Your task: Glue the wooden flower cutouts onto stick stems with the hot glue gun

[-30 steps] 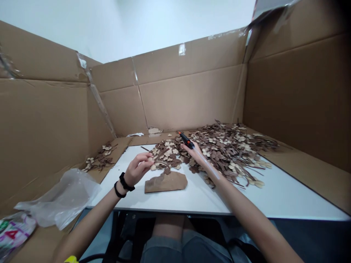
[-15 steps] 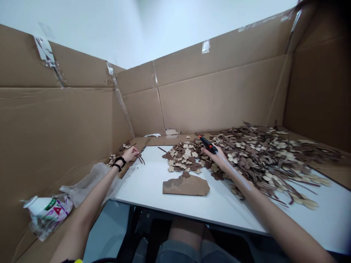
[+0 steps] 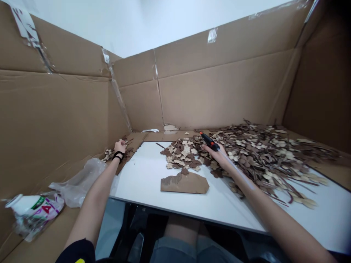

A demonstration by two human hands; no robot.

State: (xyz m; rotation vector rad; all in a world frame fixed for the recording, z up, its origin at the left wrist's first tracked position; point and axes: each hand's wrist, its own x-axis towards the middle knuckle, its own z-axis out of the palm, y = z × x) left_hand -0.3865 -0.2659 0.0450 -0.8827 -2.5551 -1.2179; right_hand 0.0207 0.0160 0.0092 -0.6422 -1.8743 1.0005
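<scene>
My left hand (image 3: 120, 146), with black bands at the wrist, is at the far left beyond the white board. Its fingers are curled round a flower piece with thin brown strips (image 3: 128, 140), which stick out to the right. Below and beside it lies a small heap of flower pieces (image 3: 108, 155). My right hand (image 3: 218, 153) grips a black glue gun (image 3: 210, 141) with an orange tip, pointing up and left over the flower cutouts. Brown and cream flower cutouts (image 3: 182, 153) lie in the middle of the white board (image 3: 145, 182).
A cut cardboard piece (image 3: 186, 183) lies near the board's front edge. To the right spreads a large heap of flowers and strips (image 3: 263, 153). A plastic bag (image 3: 82, 182) and a wrapped white bottle (image 3: 34, 210) are at left. Cardboard walls (image 3: 219, 87) surround the board.
My left hand has moved left and away from me, off the board's edge to the small heap, carrying the brown strips. My right hand keeps the glue gun in nearly the same place. The view shifted slightly.
</scene>
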